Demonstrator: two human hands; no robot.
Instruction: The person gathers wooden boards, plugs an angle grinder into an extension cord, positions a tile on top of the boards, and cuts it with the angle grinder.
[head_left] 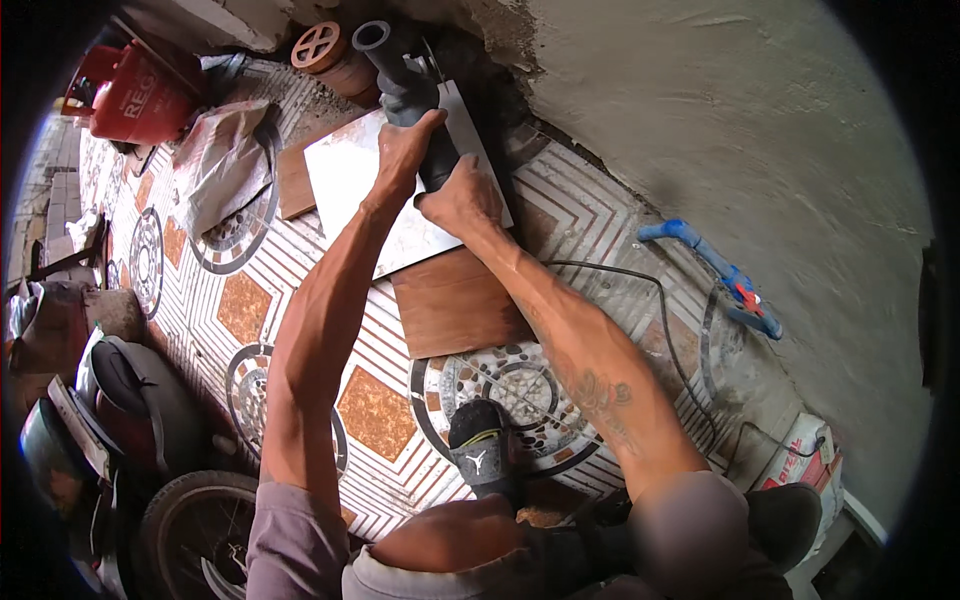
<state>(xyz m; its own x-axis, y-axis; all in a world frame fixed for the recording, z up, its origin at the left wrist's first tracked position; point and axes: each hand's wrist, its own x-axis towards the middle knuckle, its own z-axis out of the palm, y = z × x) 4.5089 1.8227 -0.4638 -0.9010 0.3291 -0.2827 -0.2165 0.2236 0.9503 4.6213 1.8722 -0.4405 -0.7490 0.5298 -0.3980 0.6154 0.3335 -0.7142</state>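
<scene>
A dark grey plastic pipe fitting [408, 95] with a round open end points toward the far left. My left hand [405, 150] is closed round its middle, the thumb lying across the top. Nearer to me, my right hand [463, 198] grips the fitting's lower part, whose end is partly hidden by the fingers. Beneath both hands lies a glossy white tile [340, 185]. It rests over a brown wood-look tile [455, 305], which sticks out on the near side.
An orange round drain cap [316, 47] stands at the far wall. Left are a red gas cylinder [145, 95], a white sack [225, 165] and a wheel [200, 530]. A blue pipe with a red-handled valve [715, 265] runs by the right wall. A black cable [660, 300] crosses the patterned floor.
</scene>
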